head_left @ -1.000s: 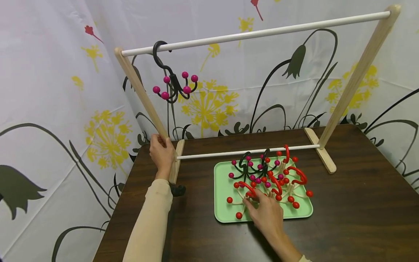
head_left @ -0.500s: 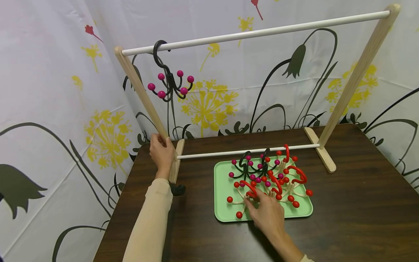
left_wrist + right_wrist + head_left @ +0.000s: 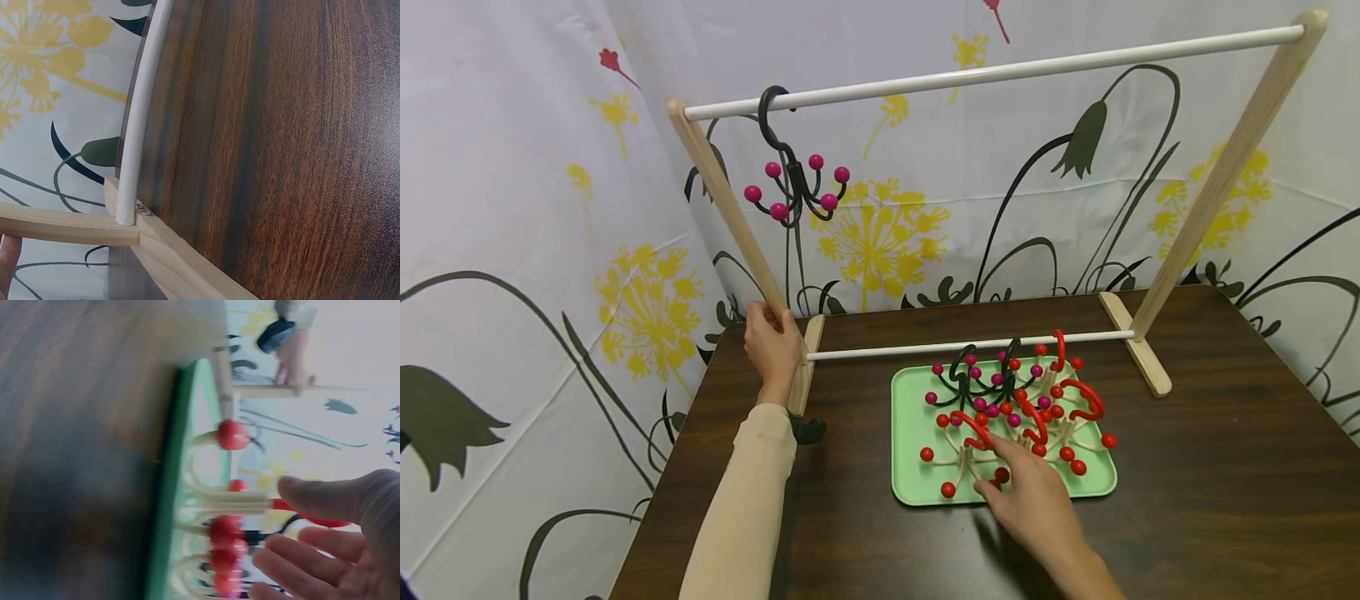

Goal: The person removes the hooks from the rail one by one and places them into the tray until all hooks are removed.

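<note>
**Hands at the rack and the tray**

Dark wood grain runs across the desk (image 3: pixel 1187 500), and behind it hangs a white curtain (image 3: pixel 512 208) printed with yellow and black flowers. We take the green tray (image 3: pixel 910 417) as our landmark.

On the tray lies a tangle of multi-armed hooks: cream ones with red balls (image 3: pixel 1060 425) toward its right and near side, black ones with magenta balls (image 3: pixel 973 385) toward its far left. Our right hand (image 3: pixel 1033 496) rests over the tray's near edge, fingers spread and relaxed, fingertips among the cream arms of the nearest red-balled hook (image 3: pixel 958 454). It clamps on nothing that we can see. The right wrist view, blurred, shows the same open palm (image 3: pixel 337 550) just beside the cream arms and red balls at the tray's rim (image 3: pixel 169 506).

Behind the tray stands a wooden rack (image 3: pixel 1217 175), its lower white rod (image 3: pixel 970 344) passing just beyond the tray's far edge. Left of the tray, our left hand (image 3: pixel 771 346) curls round the rack's left upright where it meets the foot. The left wrist view shows that joint (image 3: pixel 134 228) close up, with only a fingertip at the frame's edge.

High above the tray, to its left, one black hook with magenta balls (image 3: pixel 793 187) hangs from the top rod (image 3: pixel 1000 72).
</note>
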